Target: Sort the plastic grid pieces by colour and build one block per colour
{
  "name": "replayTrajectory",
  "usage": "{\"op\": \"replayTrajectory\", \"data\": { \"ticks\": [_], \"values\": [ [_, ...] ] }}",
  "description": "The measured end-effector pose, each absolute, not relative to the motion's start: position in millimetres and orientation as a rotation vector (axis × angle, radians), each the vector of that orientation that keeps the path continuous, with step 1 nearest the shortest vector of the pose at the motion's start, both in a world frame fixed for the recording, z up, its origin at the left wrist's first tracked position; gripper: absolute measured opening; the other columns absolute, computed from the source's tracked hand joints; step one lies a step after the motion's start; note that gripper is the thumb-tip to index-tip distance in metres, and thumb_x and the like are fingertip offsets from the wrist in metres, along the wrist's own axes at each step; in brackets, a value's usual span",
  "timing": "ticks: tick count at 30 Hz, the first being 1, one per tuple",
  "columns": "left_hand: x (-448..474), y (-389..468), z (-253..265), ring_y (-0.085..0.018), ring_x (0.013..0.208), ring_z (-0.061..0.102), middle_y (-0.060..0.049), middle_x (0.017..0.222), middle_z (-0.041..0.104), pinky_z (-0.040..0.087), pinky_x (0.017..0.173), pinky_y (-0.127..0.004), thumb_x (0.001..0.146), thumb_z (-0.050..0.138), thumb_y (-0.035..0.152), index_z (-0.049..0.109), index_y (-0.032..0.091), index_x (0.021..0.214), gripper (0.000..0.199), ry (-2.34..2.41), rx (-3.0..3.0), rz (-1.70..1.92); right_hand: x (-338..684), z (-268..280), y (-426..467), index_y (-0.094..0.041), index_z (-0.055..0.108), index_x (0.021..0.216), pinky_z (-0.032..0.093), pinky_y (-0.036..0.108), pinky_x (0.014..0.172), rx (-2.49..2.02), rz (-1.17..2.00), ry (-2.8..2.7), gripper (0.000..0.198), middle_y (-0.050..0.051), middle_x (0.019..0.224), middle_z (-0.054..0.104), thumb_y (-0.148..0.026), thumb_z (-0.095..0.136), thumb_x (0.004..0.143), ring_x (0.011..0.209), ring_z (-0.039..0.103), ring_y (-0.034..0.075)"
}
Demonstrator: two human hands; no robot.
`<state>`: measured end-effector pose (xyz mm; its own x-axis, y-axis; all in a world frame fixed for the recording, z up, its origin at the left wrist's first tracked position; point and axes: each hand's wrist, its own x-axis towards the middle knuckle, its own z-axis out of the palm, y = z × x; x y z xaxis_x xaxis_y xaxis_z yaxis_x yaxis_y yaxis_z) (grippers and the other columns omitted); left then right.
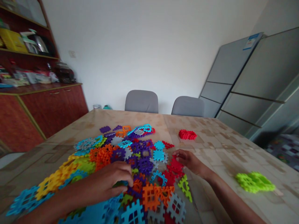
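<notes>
A spread pile of toothed interlocking plastic building pieces covers the left and middle of the table. My left hand (120, 177) is low over the pile, fingers bent and the thumb apart from them, near purple pieces (145, 165) and an orange piece (137, 186). At the pile's right edge, my right hand (188, 159) has its fingertips closed at the upper edge of a red building piece (175, 167). Close to that hand lie a lime green triangular piece (185, 187) and a light blue square piece (158, 155). My left forearm covers part of the pile.
A red stack of pieces (187, 134) stands at right of the pile, and lime green stacks (255, 182) sit farther right. Two grey chairs (141, 101) stand behind the table (210, 137). A wooden cabinet (56, 105) is at left, a grey fridge (224, 68) at right.
</notes>
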<state>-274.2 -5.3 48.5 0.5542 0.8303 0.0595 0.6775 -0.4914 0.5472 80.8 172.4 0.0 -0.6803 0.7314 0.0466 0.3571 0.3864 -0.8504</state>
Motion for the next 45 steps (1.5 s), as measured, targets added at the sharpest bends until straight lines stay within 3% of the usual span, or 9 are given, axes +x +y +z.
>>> {"op": "replayTrajectory", "data": {
  "ticks": [3, 8, 14, 19, 23, 29, 35, 42, 45],
  "values": [
    [-274.5, -4.6, 52.7, -0.023, 0.108, 0.065, -0.001, 0.107, 0.072, 0.047, 0.093, -0.026, 0.096, 0.065, 0.023, 0.073, 0.031, 0.107, 0.016, 1.234, 2.322, 0.413, 79.9, 0.5, 173.4, -0.022, 0.066, 0.101, 0.047, 0.031, 0.063, -0.903, 1.277, -2.203, 0.058, 0.001, 0.078, 0.064, -0.076, 0.062, 0.082, 0.067, 0.055, 0.018],
    [-272.4, -2.1, 49.6, -0.023, 0.109, 0.067, -0.002, 0.117, 0.071, 0.049, 0.095, -0.029, 0.100, 0.058, 0.025, 0.070, 0.033, 0.120, 0.025, 1.297, 2.350, 0.481, 80.2, 9.8, 165.6, -0.023, 0.069, 0.109, 0.050, 0.032, 0.070, -0.872, 1.316, -2.226, 0.057, 0.003, 0.089, 0.069, -0.074, 0.061, 0.085, 0.074, 0.061, 0.019],
    [-267.1, -7.2, 43.5, -0.026, 0.128, 0.058, -0.003, 0.138, 0.064, 0.043, 0.111, -0.035, 0.100, 0.062, 0.028, 0.066, 0.035, 0.129, 0.030, 1.279, 2.368, 0.492, 74.6, 12.1, 159.4, -0.020, 0.071, 0.103, 0.053, 0.036, 0.080, -0.861, 1.185, -2.330, 0.039, 0.009, 0.101, 0.074, -0.056, 0.061, 0.090, 0.090, 0.067, 0.024],
    [-261.2, -12.8, 51.6, -0.024, 0.127, 0.059, 0.000, 0.133, 0.068, 0.043, 0.111, -0.032, 0.097, 0.067, 0.025, 0.069, 0.037, 0.124, 0.029, 1.182, 2.319, 0.421, 78.6, 18.3, 160.4, -0.019, 0.070, 0.111, 0.051, 0.043, 0.087, -0.963, 0.929, -2.373, 0.029, 0.014, 0.111, 0.072, -0.036, 0.061, 0.089, 0.097, 0.065, 0.028],
    [-260.9, -11.8, 56.3, -0.023, 0.117, 0.066, 0.000, 0.121, 0.073, 0.048, 0.103, -0.030, 0.098, 0.063, 0.026, 0.072, 0.035, 0.119, 0.024, 1.246, 2.285, 0.453, 84.4, 34.7, 147.4, -0.024, 0.071, 0.116, 0.049, 0.045, 0.096, -0.908, 0.900, -2.519, 0.037, 0.010, 0.113, 0.072, -0.029, 0.074, 0.079, 0.103, 0.064, 0.029],
    [-260.4, -10.3, 48.7, -0.025, 0.130, 0.058, 0.000, 0.138, 0.065, 0.040, 0.113, -0.035, 0.096, 0.068, 0.026, 0.067, 0.037, 0.129, 0.034, 1.261, 2.319, 0.448, 77.4, 35.3, 136.9, -0.023, 0.070, 0.119, 0.047, 0.047, 0.100, -0.854, 0.793, -2.676, 0.043, 0.011, 0.118, 0.068, -0.021, 0.076, 0.076, 0.112, 0.060, 0.031],
    [-274.4, -1.9, 65.3, -0.023, 0.124, 0.062, -0.001, 0.131, 0.070, 0.046, 0.108, -0.033, 0.100, 0.060, 0.028, 0.069, 0.036, 0.127, 0.029, 1.263, 2.332, 0.502, 66.8, 25.8, 138.7, -0.020, 0.068, 0.116, 0.054, 0.035, 0.078, -0.779, 0.829, -2.631, 0.039, 0.008, 0.106, 0.070, -0.032, 0.077, 0.080, 0.090, 0.066, 0.025],
    [-331.6, -1.2, 97.7, -0.028, 0.115, 0.068, -0.001, 0.127, 0.073, 0.051, 0.102, -0.038, 0.099, 0.055, 0.037, 0.071, 0.033, 0.122, 0.028, 1.594, 2.298, 0.627, 52.8, 48.2, 119.9, -0.022, 0.069, 0.115, 0.048, 0.047, 0.098, -0.718, 0.723, -2.623, 0.024, 0.013, 0.117, 0.069, -0.027, 0.064, 0.092, 0.111, 0.062, 0.031],
    [-335.2, -16.8, 89.1, -0.030, 0.128, 0.061, 0.000, 0.140, 0.066, 0.046, 0.109, -0.041, 0.096, 0.064, 0.040, 0.065, 0.040, 0.133, 0.037, 1.557, 2.283, 0.489, 44.7, 62.2, 91.3, -0.025, 0.064, 0.130, 0.045, 0.046, 0.106, -0.652, 0.788, -2.722, 0.042, 0.012, 0.134, 0.062, -0.033, 0.072, 0.090, 0.125, 0.055, 0.031]
  ]
}}
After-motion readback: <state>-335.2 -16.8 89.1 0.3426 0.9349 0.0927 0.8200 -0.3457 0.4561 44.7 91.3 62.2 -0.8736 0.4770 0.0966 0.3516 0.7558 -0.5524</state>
